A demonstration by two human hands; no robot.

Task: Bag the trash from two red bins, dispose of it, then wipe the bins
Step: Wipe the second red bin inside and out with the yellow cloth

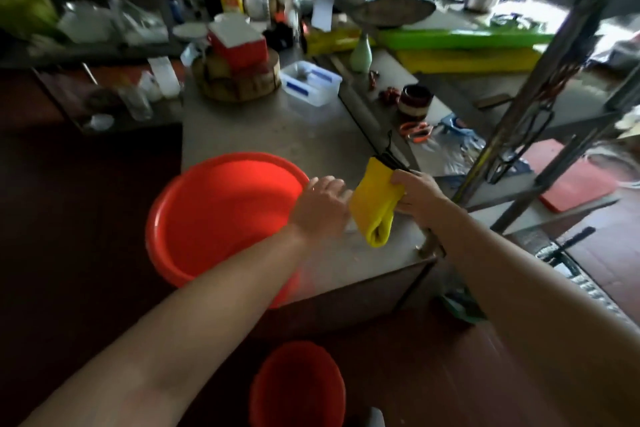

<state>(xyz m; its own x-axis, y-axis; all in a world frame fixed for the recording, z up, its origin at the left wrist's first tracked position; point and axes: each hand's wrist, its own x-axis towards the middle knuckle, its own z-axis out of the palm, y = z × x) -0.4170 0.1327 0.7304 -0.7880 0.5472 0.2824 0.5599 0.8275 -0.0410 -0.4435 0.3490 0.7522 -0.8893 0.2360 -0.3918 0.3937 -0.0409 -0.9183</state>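
Gripping yellow cloth (375, 210) in our right hand (417, 192); left hand (320, 204) at red basin (207, 218) rim, we cannot tell its grasp.

Both bare forearms reached out from the near edge, converging toward the middle. The left grip (320, 203) lay knuckles-up with its fingers bent downward; whether they clasped anything was unclear. Just to its right, the right grip (415, 192) pinched a yellow cloth (375, 210) between thumb and curled fingers.
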